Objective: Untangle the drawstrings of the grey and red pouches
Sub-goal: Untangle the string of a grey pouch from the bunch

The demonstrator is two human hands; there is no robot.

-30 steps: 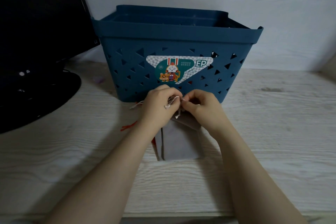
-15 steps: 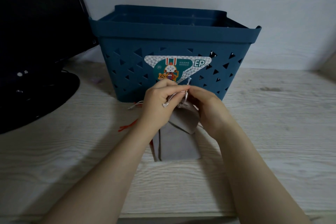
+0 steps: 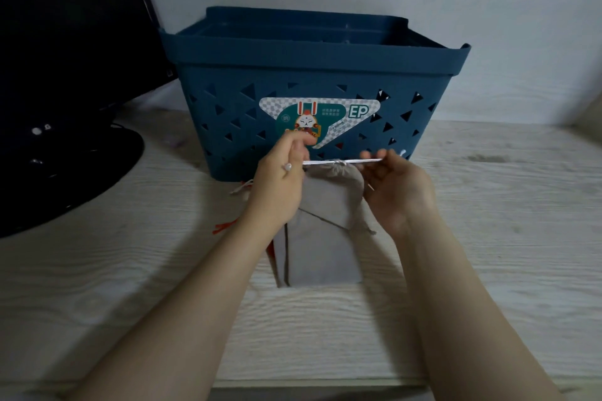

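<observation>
A grey pouch (image 3: 325,221) lies on the table in front of the basket, its top end lifted and gathered. A pale drawstring (image 3: 338,161) runs taut and level above that top, with a small knot in its middle. My left hand (image 3: 280,185) pinches the string's left end, and my right hand (image 3: 395,189) pinches its right end. A red pouch edge (image 3: 271,252) shows under the grey pouch's left side, and a red cord (image 3: 224,226) trails out to the left. Most of the red pouch is hidden.
A dark blue plastic basket (image 3: 312,68) with triangular holes and a sticker stands just behind my hands. A black monitor and its round base (image 3: 65,166) fill the left. The pale wooden table (image 3: 488,238) ends at a front edge near my forearms.
My hands were close together at the knot. They have moved apart sideways, drawing the pale drawstring out into a taut level line, and the grey pouch's top has risen.
</observation>
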